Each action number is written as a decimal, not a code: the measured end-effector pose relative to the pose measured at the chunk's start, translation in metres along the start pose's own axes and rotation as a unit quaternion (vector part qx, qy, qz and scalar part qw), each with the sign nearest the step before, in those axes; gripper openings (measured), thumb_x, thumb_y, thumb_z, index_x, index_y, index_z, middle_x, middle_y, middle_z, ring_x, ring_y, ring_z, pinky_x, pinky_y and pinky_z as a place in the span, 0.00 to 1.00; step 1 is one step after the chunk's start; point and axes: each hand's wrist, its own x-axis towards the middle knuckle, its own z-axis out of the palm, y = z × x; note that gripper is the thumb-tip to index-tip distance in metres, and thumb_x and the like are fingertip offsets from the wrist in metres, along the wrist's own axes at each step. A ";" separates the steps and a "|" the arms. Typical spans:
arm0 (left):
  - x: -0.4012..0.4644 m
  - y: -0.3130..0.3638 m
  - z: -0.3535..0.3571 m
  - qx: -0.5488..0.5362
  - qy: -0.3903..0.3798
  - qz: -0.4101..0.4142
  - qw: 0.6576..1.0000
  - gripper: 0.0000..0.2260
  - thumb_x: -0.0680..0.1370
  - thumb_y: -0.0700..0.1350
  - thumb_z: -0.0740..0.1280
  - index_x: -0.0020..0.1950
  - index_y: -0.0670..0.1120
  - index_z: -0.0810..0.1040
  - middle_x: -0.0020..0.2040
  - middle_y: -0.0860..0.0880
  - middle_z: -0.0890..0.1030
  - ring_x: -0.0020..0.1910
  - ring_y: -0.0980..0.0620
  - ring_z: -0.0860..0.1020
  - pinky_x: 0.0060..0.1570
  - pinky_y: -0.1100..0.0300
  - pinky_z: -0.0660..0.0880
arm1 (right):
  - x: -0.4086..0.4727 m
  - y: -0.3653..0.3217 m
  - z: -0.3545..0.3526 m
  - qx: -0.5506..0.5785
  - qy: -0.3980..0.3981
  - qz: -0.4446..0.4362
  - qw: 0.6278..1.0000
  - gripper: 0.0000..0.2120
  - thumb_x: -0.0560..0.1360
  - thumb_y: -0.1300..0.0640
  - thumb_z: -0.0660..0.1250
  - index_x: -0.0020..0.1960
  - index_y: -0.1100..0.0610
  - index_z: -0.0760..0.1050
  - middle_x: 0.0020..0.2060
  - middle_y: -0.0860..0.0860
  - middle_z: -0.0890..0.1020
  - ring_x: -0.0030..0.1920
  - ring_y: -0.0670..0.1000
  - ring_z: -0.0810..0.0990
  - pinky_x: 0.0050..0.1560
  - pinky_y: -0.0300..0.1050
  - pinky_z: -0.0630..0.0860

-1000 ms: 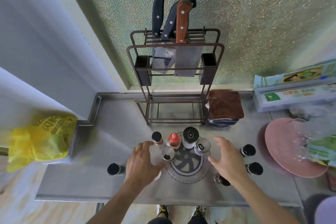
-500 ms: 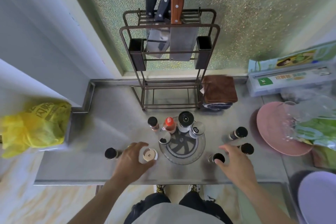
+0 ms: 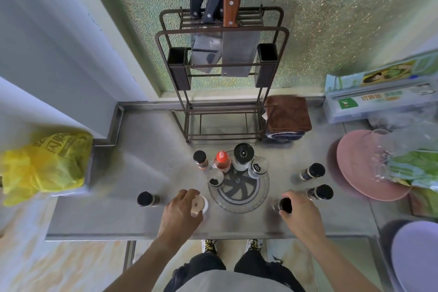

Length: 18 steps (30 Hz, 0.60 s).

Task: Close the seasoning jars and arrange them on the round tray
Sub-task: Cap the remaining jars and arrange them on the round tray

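**Both hands at jars beside the round tray**

On the steel counter [image 3: 147, 149], in front of the knife rack [image 3: 222, 73], stands the round tray [image 3: 262, 193]. At its back edge stand four things: a bottle with a red cap [image 3: 221, 161], a tall grinder with a black top [image 3: 243, 156], a shaker with a silver lid [image 3: 258, 168] and a second silver shaker [image 3: 215, 178] at the left edge.

The left hand [image 3: 181, 212] is just left of the tray. Its fingers [image 3: 189, 194] curl around a jar with a pale lid [image 3: 199, 204]; the lid shows between the thumb and the other fingers, so the hand is grasping it from the side and from above.

The right hand [image 3: 302, 212] is just right of the tray. Its fingers [image 3: 290, 195] close around a small jar with a dark top [image 3: 283, 205], which stands on the counter, near the tray but not on it.

Four more jars with black caps stand on the counter outside the tray: one [image 3: 200, 160] touching or nearly touching the red-capped bottle, one [image 3: 145, 198] far left of the left hand, and two, [image 3: 311, 171] and [image 3: 318, 192], to the right, behind the right hand.

A brown cloth [image 3: 286, 114] lies folded beside the rack, and a pink plate [image 3: 362, 163] lies at the right.
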 end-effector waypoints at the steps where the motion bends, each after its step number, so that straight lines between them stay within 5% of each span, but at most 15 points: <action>1: -0.004 0.000 -0.002 -0.016 0.021 0.017 1.000 0.23 0.64 0.44 0.82 0.57 0.49 0.81 0.52 0.50 0.85 0.44 0.48 0.84 0.44 0.58 0.80 | 0.000 0.000 0.000 0.000 0.000 0.002 1.000 0.14 0.71 0.55 0.75 0.55 0.53 0.77 0.48 0.51 0.80 0.50 0.55 0.81 0.47 0.47 0.75; 7: -0.011 0.036 -0.007 -0.111 0.090 0.048 0.989 0.25 0.65 0.45 0.82 0.55 0.47 0.72 0.44 0.54 0.84 0.37 0.54 0.82 0.36 0.59 0.81 | 0.000 0.000 0.000 0.002 -0.003 -0.001 1.000 0.13 0.71 0.56 0.76 0.52 0.52 0.76 0.43 0.47 0.73 0.46 0.53 0.81 0.45 0.43 0.73; 15: 0.003 0.062 0.029 -0.114 0.077 0.000 0.990 0.22 0.68 0.47 0.80 0.56 0.50 0.73 0.50 0.52 0.83 0.40 0.55 0.77 0.43 0.63 0.72 | -0.002 0.003 0.005 0.004 0.009 -0.006 1.000 0.14 0.71 0.56 0.77 0.53 0.53 0.77 0.43 0.46 0.70 0.47 0.54 0.79 0.45 0.43 0.72; 18: 0.007 0.065 0.035 -0.096 0.072 0.005 0.993 0.24 0.68 0.47 0.81 0.59 0.50 0.75 0.56 0.50 0.80 0.45 0.50 0.81 0.43 0.62 0.76 | -0.004 0.004 0.009 0.011 0.023 0.002 1.000 0.14 0.70 0.57 0.77 0.52 0.53 0.76 0.42 0.47 0.72 0.45 0.54 0.79 0.44 0.45 0.75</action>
